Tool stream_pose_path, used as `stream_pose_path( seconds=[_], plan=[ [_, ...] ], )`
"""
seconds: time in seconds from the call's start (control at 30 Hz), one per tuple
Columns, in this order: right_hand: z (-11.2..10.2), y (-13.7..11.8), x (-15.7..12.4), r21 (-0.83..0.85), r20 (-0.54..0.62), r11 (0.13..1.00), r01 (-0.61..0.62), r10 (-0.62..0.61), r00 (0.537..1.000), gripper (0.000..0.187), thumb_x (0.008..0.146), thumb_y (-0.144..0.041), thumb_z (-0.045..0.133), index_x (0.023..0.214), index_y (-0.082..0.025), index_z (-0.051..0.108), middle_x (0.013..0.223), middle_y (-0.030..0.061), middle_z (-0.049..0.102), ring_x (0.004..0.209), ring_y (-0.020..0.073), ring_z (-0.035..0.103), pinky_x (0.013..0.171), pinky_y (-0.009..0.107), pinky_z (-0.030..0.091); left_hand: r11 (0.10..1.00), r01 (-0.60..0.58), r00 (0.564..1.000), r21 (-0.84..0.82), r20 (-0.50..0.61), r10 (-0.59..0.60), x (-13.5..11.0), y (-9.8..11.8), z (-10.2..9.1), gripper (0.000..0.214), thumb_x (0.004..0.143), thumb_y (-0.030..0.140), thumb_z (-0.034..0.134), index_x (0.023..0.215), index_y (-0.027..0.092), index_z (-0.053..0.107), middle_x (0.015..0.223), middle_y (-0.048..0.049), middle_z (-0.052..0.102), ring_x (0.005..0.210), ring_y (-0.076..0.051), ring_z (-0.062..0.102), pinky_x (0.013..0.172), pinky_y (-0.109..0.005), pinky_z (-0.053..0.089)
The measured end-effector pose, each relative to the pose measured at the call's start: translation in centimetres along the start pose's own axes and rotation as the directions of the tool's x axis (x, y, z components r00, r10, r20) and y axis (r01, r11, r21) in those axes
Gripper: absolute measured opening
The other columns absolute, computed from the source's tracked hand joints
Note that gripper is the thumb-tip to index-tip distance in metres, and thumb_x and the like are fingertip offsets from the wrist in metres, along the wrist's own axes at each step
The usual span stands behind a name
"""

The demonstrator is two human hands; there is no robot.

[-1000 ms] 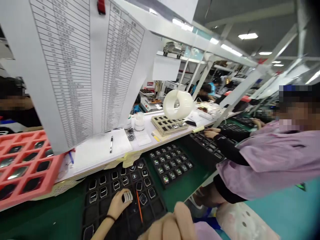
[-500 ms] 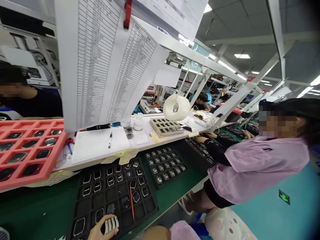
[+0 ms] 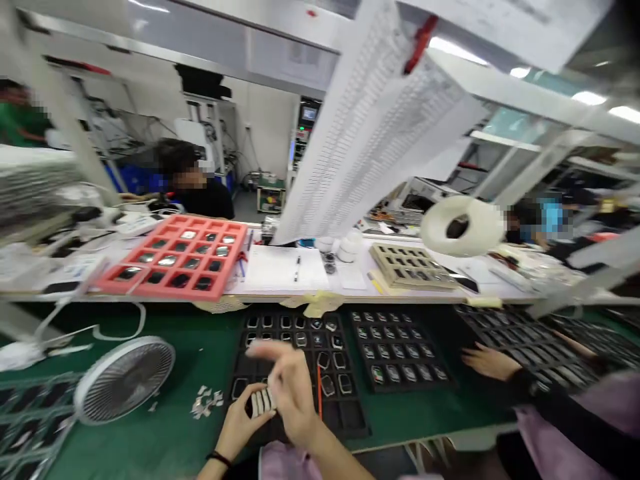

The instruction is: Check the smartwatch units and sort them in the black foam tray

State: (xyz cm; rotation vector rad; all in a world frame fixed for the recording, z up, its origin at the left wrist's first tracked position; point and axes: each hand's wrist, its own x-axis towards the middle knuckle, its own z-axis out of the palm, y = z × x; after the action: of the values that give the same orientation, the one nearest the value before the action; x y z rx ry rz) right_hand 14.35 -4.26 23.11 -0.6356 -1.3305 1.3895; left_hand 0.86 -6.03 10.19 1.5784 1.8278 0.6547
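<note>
My left hand, a black band at its wrist, is closed on a small stack of white pieces over the near edge of a black tray. The tray holds several watch cases and a thin orange stick. My right hand is raised just right of the stack, touching or nearly touching it. Its fingers are smeared by motion, so I cannot tell whether they hold anything.
A white desk fan and small white scraps lie left on the green mat. A co-worker's hand rests by a second black tray. On the shelf behind are a red tray, papers with a pen and a beige tray. Above hangs a tape roll.
The view has swung left, bringing the fan and a far worker into sight. My right hand has come up beside the stack in my left hand.
</note>
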Motion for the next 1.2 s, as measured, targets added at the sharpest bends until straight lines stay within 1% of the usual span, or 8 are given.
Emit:
stream_pose_path(
  seconds=[0.1, 0.17, 0.33, 0.63, 0.73, 0.83, 1.0, 1.2],
  plan=[
    [-0.3, 6.6, 0.6, -0.235, -0.119, 0.924, -0.303, 0.281, 0.952, 0.042, 0.082, -0.040, 0.057, 0.120, -0.023, 0.049, 0.134, 0.0126, 0.050, 0.126, 0.0267, 0.047, 0.106, 0.052, 0.034, 0.989, -0.055, 0.998, -0.138, 0.001, 0.055, -0.8, -0.8, -1.5, 0.044, 0.066, 0.026, 0.066, 0.109, 0.025, 0.059, 0.113, -0.0026, 0.068, 0.105, -0.024, 0.062, 0.094, -0.032, 0.048],
    [-0.7, 11.0, -0.6, -0.346, -0.009, 0.821, -0.455, 0.482, 0.876, 0.057, 0.074, -0.033, 0.064, 0.127, -0.021, 0.046, 0.136, 0.0136, 0.049, 0.127, 0.0288, 0.045, 0.105, 0.049, 0.037, 0.986, -0.062, 0.998, -0.152, 0.005, 0.063, -1.4, -1.2, -2.0, 0.048, 0.067, 0.017, 0.061, 0.113, 0.026, 0.056, 0.118, -0.0045, 0.065, 0.110, -0.024, 0.060, 0.097, -0.034, 0.046],
    [-1.0, 16.8, -4.5, -0.465, -0.016, 0.796, -0.388, 0.430, 0.902, 0.053, 0.063, -0.016, 0.059, 0.116, -0.022, 0.057, 0.120, 0.0080, 0.063, 0.117, 0.0278, 0.055, 0.105, 0.044, 0.039, 0.997, -0.077, 0.986, -0.023, 0.148, 0.079, -2.3, -1.4, -1.5, 0.059, 0.064, 0.004, 0.054, 0.119, 0.025, 0.049, 0.121, -0.0060, 0.061, 0.113, -0.022, 0.056, 0.098, -0.033, 0.044],
    [0.0, 18.6, -5.2, -0.216, -0.178, 0.790, -0.574, 0.546, 0.818, 0.036, 0.058, -0.025, 0.065, 0.094, -0.023, 0.059, 0.095, 0.0044, 0.068, 0.099, 0.0278, 0.063, 0.089, 0.041, 0.050, 0.995, -0.100, 0.973, -0.009, 0.206, 0.100, -2.5, -3.4, -0.5, 0.062, 0.067, 0.006, 0.060, 0.124, 0.024, 0.044, 0.126, -0.0079, 0.056, 0.118, -0.023, 0.050, 0.100, -0.035, 0.042],
    [-0.7, 18.8, -5.0, -0.127, -0.158, 0.751, -0.648, 0.629, 0.761, 0.038, 0.064, -0.043, 0.067, 0.094, -0.022, 0.057, 0.085, 0.0040, 0.066, 0.081, 0.0264, 0.066, 0.065, 0.038, 0.055, 0.986, -0.169, 0.963, 0.007, 0.215, 0.164, -1.2, -5.9, -2.5, 0.069, 0.067, 0.023, 0.073, 0.129, 0.023, 0.042, 0.131, -0.0075, 0.052, 0.119, -0.023, 0.049, 0.100, -0.034, 0.042],
    [-1.8, 18.4, -4.9, -0.039, -0.120, 0.706, -0.707, 0.699, 0.705, 0.048, 0.067, -0.055, 0.064, 0.101, -0.023, 0.053, 0.071, 0.0000, 0.062, 0.058, 0.0219, 0.064, 0.048, 0.033, 0.052, 0.988, -0.059, 0.992, 0.139, 0.116, 0.043, 0.5, -9.4, -4.1, 0.026, 0.088, 0.026, 0.051, 0.113, 0.021, 0.054, 0.120, -0.0071, 0.056, 0.111, -0.020, 0.052, 0.097, -0.034, 0.043],
    [-2.2, 16.4, -4.8, 0.274, 0.005, 0.634, -0.723, 0.751, 0.661, 0.053, 0.066, -0.052, 0.072, 0.105, -0.023, 0.052, 0.071, 0.0022, 0.066, 0.059, 0.0195, 0.064, 0.051, 0.030, 0.049, 0.955, 0.066, 0.991, 0.288, 0.092, -0.096, 3.1, -13.4, -3.4, 0.019, 0.086, 0.008, 0.044, 0.092, 0.016, 0.061, 0.106, -0.0096, 0.058, 0.104, -0.024, 0.052, 0.088, -0.039, 0.044],
    [-1.0, 14.1, -3.8, 0.437, 0.078, 0.583, -0.685, 0.734, 0.675, 0.049, 0.069, -0.046, 0.074, 0.106, -0.020, 0.055, 0.072, 0.0041, 0.068, 0.059, 0.0193, 0.062, 0.052, 0.029, 0.046, 0.943, 0.058, 0.983, 0.327, 0.148, -0.112, 4.6, -13.8, -1.9, 0.008, 0.085, 0.020, 0.057, 0.088, 0.013, 0.060, 0.105, -0.0064, 0.059, 0.102, -0.022, 0.054, 0.088, -0.041, 0.043]
  ],
)
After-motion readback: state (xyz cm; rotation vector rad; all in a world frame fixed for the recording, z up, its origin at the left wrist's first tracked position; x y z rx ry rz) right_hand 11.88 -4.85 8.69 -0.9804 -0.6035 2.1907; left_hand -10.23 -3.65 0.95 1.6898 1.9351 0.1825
